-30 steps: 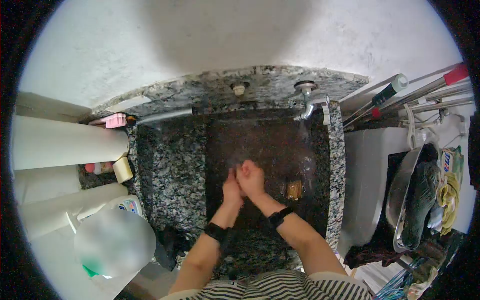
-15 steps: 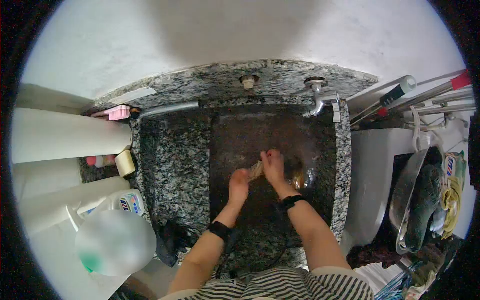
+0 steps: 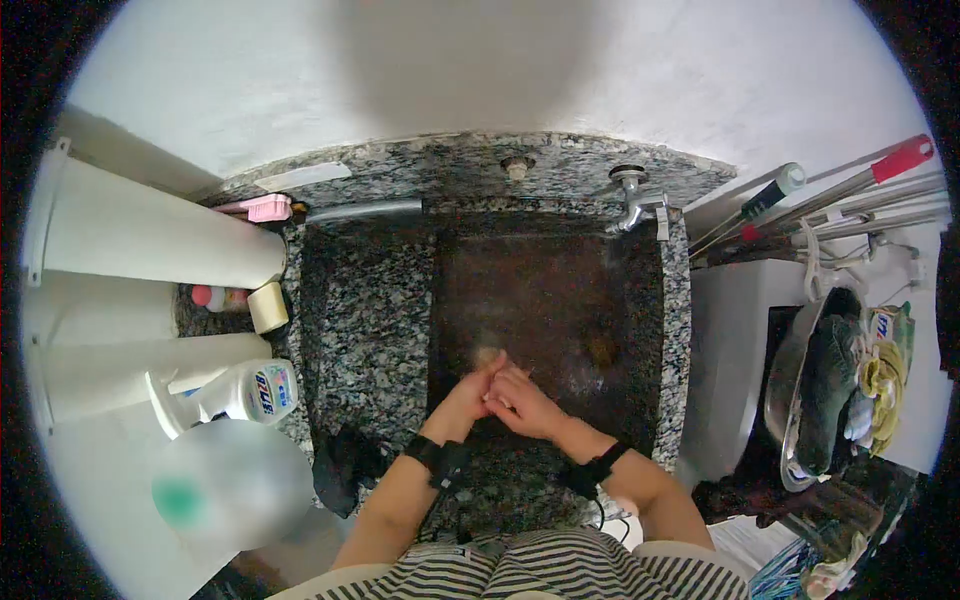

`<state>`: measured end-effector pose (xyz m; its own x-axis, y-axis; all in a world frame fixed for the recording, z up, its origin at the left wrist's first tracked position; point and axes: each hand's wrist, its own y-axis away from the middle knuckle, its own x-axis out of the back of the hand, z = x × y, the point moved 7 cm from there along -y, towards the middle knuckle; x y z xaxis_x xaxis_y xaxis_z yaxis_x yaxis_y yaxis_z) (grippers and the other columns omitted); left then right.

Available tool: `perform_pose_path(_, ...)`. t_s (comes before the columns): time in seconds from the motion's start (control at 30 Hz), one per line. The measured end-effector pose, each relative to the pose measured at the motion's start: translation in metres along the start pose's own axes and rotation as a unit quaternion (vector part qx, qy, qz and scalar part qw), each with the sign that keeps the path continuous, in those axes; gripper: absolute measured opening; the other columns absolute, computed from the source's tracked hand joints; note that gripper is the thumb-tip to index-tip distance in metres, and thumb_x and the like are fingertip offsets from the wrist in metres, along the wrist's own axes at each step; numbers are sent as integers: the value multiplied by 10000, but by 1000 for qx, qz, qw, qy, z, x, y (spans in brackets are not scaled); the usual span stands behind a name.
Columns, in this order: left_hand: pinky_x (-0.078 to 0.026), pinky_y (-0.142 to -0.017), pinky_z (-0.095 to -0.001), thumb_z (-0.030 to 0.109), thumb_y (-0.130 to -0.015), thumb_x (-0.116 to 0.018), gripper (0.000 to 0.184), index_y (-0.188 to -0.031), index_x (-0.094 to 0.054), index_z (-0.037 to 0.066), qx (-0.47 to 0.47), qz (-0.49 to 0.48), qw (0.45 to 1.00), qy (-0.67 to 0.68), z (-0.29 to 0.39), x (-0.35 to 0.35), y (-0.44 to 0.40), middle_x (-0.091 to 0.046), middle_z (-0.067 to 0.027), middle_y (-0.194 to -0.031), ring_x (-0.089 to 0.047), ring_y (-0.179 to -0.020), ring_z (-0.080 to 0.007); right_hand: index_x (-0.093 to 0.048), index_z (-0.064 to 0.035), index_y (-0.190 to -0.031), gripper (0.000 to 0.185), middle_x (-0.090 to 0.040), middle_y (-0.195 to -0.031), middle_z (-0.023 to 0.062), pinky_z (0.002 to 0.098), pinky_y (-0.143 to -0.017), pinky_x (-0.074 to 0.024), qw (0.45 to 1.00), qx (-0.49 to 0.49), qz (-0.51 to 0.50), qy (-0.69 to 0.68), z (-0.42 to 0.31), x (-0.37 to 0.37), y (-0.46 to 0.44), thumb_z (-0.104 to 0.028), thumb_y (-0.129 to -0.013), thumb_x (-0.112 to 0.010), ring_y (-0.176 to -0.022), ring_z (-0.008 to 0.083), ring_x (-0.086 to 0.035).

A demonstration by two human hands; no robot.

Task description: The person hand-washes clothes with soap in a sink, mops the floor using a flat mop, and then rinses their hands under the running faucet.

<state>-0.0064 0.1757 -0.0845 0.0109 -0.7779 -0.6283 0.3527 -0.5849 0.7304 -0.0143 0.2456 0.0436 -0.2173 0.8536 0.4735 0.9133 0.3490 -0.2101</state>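
Note:
Both hands are close together over the dark stone sink basin point(image 3: 540, 290). My left hand point(image 3: 468, 393) is closed, its fingers against those of my right hand. My right hand point(image 3: 528, 405) is closed too, wrapped over the left fingertips. A small beige cloth point(image 3: 487, 356) pokes out beyond the fingers; most of it is hidden between my hands, and its exact kind cannot be made out. A black band is on each wrist.
A metal tap point(image 3: 632, 205) is at the basin's back right. Left are a ribbed granite washboard point(image 3: 365, 310), a yellow soap bar point(image 3: 268, 308), a pink brush point(image 3: 268, 207), a spray bottle point(image 3: 255, 390) and a dark cloth point(image 3: 345, 465). A metal bowl point(image 3: 785, 400) stands right.
My hands have come together and drawn back toward my body. The cloth, stretched between them before, is now mostly covered by my fingers. The view has shifted slightly.

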Motion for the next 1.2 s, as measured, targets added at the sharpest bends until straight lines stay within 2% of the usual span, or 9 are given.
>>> perform_pose_path(0.2,-457,-770,-300,515,-836,-492,453,-1065,-530,126,20,-140,981,134,0,-50,55,-566,-18,-1019,-536,-956,-142,-548,-36,-873,209,-540,-934,160,446,-841,-371,989,-147,-6,25,7,12,-7,-236,-816,-535,-956,362,-473)
perform_pose_path(0.33,-501,-681,-277,464,-855,-484,397,-1058,-540,127,-30,-14,996,84,1,-26,62,-602,-17,-902,-591,-783,-145,-560,-54,-930,243,-544,-917,118,389,-814,-375,996,-82,-39,-12,41,13,-15,-248,-785,-575,-882,302,-494)
perform_pose_path(0.47,-498,-711,-315,188,-793,-648,276,-1017,-516,98,-18,-66,998,10,-4,-24,82,-580,-82,-937,-595,-825,-197,-512,-49,-1132,538,-513,-1104,200,431,-883,-367,859,-293,148,394,143,83,17,-302,-688,-681,-1031,329,-482)
perform_pose_path(0.57,-511,-665,-334,194,-799,-636,240,-975,-518,81,19,-22,984,173,-30,-8,83,-587,-92,-906,-600,-801,-224,-485,-16,-1160,632,-486,-1153,239,440,-904,-361,824,-396,100,393,189,85,38,-333,-657,-698,-1093,364,-446)
perform_pose_path(0.67,-512,-639,-332,207,-795,-636,238,-951,-516,73,12,-20,980,199,-41,6,87,-588,-104,-860,-597,-789,-245,-483,5,-1157,635,-503,-1146,184,420,-876,-386,896,-314,73,306,214,54,21,-339,-668,-697,-1044,330,-481)
perform_pose_path(0.77,-510,-620,-313,234,-790,-639,244,-936,-525,76,2,-15,969,247,-47,13,99,-584,-109,-824,-593,-766,-244,-486,-6,-1160,620,-543,-1005,92,309,-738,-427,815,-525,-5,-245,159,-18,-13,-343,-682,-691,-875,203,-519)
perform_pose_path(0.87,-500,-626,-318,264,-790,-638,245,-916,-534,81,-3,-24,962,273,-36,17,113,-580,-103,-833,-585,-752,-244,-392,-14,-1244,711,-552,-960,67,234,-671,-410,846,-431,-59,-308,66,-53,-95,-385,-705,-669,-821,139,-513)
perform_pose_path(1.03,-468,-720,-338,342,-789,-641,320,-976,-533,105,-84,-33,954,285,10,5,159,-566,-70,-904,-558,-846,-218,-305,-7,-1300,884,-486,-1167,155,296,-729,-470,924,-359,-117,61,51,-109,-154,-440,-649,-718,-961,233,-538)
perform_pose_path(1.2,-449,-785,-277,117,-794,-602,368,-1127,-464,47,-207,-156,952,164,32,14,204,-545,-81,-1038,-547,-893,-182,-192,13,-1345,978,-422,-1256,206,350,-930,-374,937,-282,-192,-78,27,-130,-137,-475,-668,-700,-1110,277,-479)
